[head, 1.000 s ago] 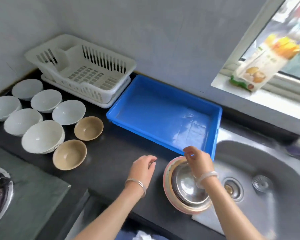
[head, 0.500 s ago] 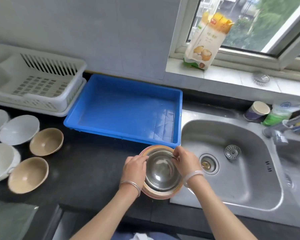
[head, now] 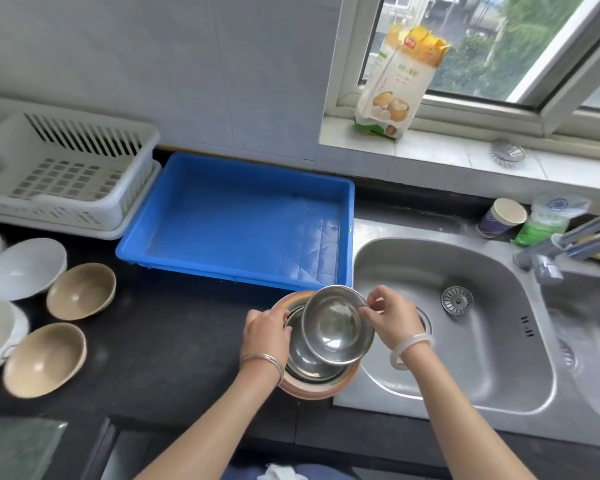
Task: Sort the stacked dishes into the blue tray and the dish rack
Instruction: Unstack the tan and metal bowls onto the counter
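Note:
A stack of dishes (head: 312,374), steel bowls nested in pink-orange plates, stands on the dark counter at the sink's left edge. My right hand (head: 388,315) pinches the rim of the top steel bowl (head: 336,325), lifted and tilted above the stack. My left hand (head: 267,332) grips the stack's left rim. The blue tray (head: 174,237) lies empty just behind the stack. The white dish rack (head: 118,188) stands empty at the far left against the wall.
Two tan bowls (head: 80,291) and white bowls (head: 25,268) sit on the counter at left. The steel sink (head: 482,375) is at right, with a faucet (head: 548,254), paper cup (head: 503,216) and a flour bag (head: 399,81) on the windowsill.
My left hand came to the stack and took hold of its rim. My right hand lifted the top steel bowl off the stack and tilted it up toward the right.

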The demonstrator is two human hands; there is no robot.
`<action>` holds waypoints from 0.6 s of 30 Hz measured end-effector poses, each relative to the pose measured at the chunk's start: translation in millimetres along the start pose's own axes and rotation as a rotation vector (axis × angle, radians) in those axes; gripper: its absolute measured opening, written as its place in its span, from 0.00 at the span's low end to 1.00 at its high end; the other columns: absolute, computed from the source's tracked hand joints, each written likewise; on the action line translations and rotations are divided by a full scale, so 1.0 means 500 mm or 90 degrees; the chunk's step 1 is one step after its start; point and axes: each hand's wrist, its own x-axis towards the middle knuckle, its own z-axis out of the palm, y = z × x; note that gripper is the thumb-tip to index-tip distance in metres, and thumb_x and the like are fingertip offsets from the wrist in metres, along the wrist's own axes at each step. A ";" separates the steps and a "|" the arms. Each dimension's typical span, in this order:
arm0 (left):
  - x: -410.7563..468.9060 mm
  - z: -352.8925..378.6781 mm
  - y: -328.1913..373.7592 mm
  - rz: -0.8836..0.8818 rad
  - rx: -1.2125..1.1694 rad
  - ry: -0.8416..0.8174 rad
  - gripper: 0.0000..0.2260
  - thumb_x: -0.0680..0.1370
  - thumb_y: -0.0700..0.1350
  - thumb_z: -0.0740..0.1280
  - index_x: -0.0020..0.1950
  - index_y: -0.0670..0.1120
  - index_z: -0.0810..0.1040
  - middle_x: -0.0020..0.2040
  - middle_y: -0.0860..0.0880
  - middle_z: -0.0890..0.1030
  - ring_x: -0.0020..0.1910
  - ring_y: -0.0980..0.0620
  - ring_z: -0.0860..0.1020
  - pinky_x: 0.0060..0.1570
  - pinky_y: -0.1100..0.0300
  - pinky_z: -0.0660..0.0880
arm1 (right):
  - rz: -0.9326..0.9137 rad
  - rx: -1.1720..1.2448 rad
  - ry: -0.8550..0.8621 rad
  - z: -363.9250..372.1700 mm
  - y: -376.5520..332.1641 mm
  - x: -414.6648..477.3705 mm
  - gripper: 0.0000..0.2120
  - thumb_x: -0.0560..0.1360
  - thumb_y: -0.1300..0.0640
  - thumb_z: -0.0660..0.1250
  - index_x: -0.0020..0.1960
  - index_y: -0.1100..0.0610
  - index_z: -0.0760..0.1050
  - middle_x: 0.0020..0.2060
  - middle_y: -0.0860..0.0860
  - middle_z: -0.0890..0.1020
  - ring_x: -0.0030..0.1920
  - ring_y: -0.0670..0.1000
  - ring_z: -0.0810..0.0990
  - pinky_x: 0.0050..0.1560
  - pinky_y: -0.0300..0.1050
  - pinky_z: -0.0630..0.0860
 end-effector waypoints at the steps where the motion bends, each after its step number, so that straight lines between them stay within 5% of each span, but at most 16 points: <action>1: 0.003 0.000 0.002 -0.007 -0.002 -0.004 0.09 0.76 0.46 0.65 0.56 0.49 0.78 0.49 0.51 0.81 0.56 0.51 0.71 0.53 0.60 0.70 | 0.002 0.005 0.003 0.001 0.002 -0.001 0.10 0.69 0.57 0.71 0.35 0.52 0.70 0.35 0.51 0.81 0.38 0.55 0.79 0.38 0.41 0.70; 8: 0.011 -0.012 0.012 -0.028 -0.039 -0.021 0.02 0.76 0.42 0.65 0.47 0.48 0.76 0.46 0.50 0.76 0.43 0.52 0.75 0.41 0.61 0.71 | 0.022 0.031 0.013 -0.008 0.007 -0.005 0.11 0.69 0.56 0.71 0.34 0.52 0.70 0.35 0.50 0.82 0.35 0.54 0.80 0.37 0.42 0.73; 14: 0.009 -0.028 0.016 -0.059 -0.144 -0.043 0.03 0.76 0.40 0.64 0.44 0.45 0.75 0.42 0.49 0.79 0.42 0.50 0.78 0.37 0.63 0.72 | 0.008 0.081 0.015 -0.032 -0.009 -0.004 0.08 0.69 0.59 0.71 0.35 0.54 0.72 0.35 0.53 0.83 0.34 0.57 0.81 0.41 0.50 0.81; 18: 0.011 -0.061 0.002 -0.079 -0.228 0.006 0.04 0.75 0.39 0.65 0.41 0.45 0.76 0.39 0.50 0.80 0.39 0.54 0.77 0.32 0.69 0.69 | -0.024 0.118 0.023 -0.048 -0.034 0.002 0.06 0.68 0.61 0.72 0.37 0.52 0.76 0.32 0.49 0.82 0.33 0.51 0.81 0.36 0.46 0.81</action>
